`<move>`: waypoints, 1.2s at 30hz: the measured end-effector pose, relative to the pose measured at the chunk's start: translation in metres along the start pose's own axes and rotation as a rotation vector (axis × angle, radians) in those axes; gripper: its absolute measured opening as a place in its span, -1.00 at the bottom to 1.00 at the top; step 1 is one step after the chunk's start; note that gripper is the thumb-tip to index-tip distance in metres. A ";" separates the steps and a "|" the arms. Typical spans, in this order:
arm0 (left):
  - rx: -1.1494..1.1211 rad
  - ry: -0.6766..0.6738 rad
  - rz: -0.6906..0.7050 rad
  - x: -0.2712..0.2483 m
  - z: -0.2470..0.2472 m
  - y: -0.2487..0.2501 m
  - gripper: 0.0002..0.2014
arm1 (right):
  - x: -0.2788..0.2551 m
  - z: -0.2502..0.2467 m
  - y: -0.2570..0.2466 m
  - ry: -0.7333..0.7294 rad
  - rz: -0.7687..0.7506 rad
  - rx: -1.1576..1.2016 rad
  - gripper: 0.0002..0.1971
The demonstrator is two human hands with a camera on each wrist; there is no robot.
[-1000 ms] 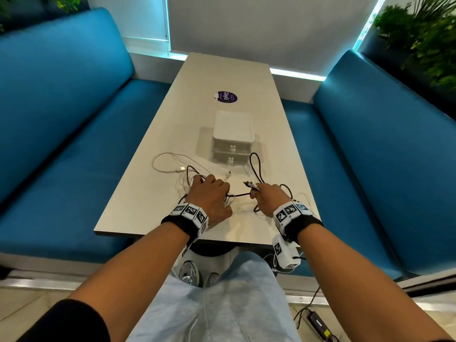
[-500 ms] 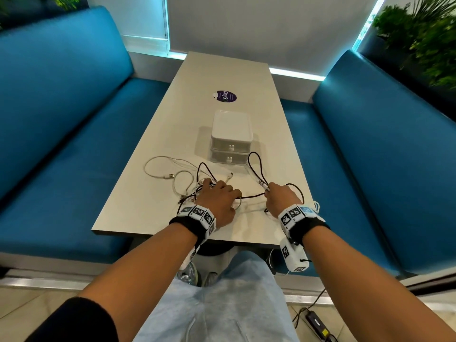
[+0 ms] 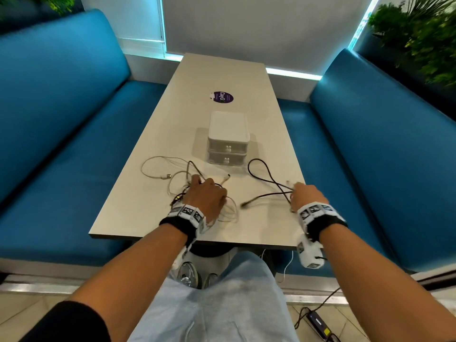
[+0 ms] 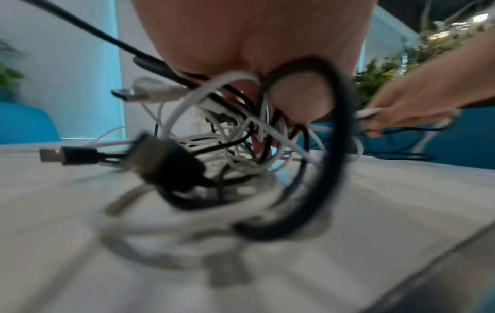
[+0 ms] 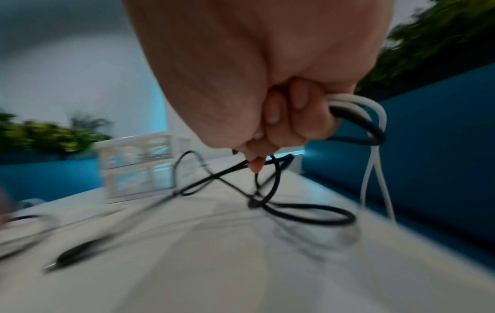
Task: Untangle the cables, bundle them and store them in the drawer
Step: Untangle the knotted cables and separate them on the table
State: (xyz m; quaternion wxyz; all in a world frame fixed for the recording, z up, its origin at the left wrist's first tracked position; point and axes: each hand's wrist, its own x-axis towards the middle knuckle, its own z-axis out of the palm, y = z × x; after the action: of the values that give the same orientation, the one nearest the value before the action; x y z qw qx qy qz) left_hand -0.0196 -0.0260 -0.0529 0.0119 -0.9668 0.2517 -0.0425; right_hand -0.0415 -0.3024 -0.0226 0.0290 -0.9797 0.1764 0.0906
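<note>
Two hands on cables: left hand [image 3: 208,197] clutches the tangle [image 4: 241,135] at table [image 3: 153,208] edge, right hand [image 3: 307,197] grips black cable [image 3: 264,176] right of closed drawer unit [image 3: 228,139]; blue benches [image 3: 61,134] flank.

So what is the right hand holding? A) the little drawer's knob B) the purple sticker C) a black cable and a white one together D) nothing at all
C: in the right wrist view the right hand has its fingers curled round a black cable and a white cable, away from the closed drawer box.
</note>
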 end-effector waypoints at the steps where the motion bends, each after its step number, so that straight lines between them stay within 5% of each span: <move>1: -0.028 -0.026 -0.035 -0.001 0.001 -0.012 -0.74 | 0.001 -0.004 0.016 0.012 0.048 -0.023 -0.82; 4: -0.083 -0.116 -0.088 -0.001 0.003 -0.038 -0.67 | 0.003 -0.012 0.045 0.053 0.115 -0.046 -0.82; 10: -0.030 -0.094 -0.005 -0.001 -0.006 -0.004 -0.71 | -0.001 -0.011 0.012 0.093 0.070 0.012 -0.87; 15: -0.014 -0.089 0.016 0.004 -0.001 -0.004 -0.70 | -0.013 0.002 -0.027 0.118 -0.214 0.087 -0.69; 20: 0.005 -0.078 0.045 0.001 0.001 -0.008 -0.74 | -0.032 0.039 -0.059 -0.093 -0.501 0.058 -0.58; 24: -0.022 -0.028 0.130 0.004 0.000 -0.003 -0.75 | -0.027 0.045 -0.042 -0.106 -0.406 -0.082 -0.51; 30: -0.250 0.012 0.080 0.003 -0.010 -0.008 -0.71 | -0.017 0.027 0.011 -0.039 0.015 -0.100 -0.72; 36: -0.431 0.103 -0.034 0.009 -0.039 -0.014 -0.53 | -0.012 0.021 -0.021 -0.038 -0.011 0.178 -0.70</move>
State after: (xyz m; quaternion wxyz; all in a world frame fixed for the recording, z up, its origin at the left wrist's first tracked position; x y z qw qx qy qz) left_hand -0.0084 -0.0187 -0.0124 -0.2085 -0.9477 0.2389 -0.0375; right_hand -0.0483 -0.2767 -0.0409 0.1199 -0.9723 0.1778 0.0930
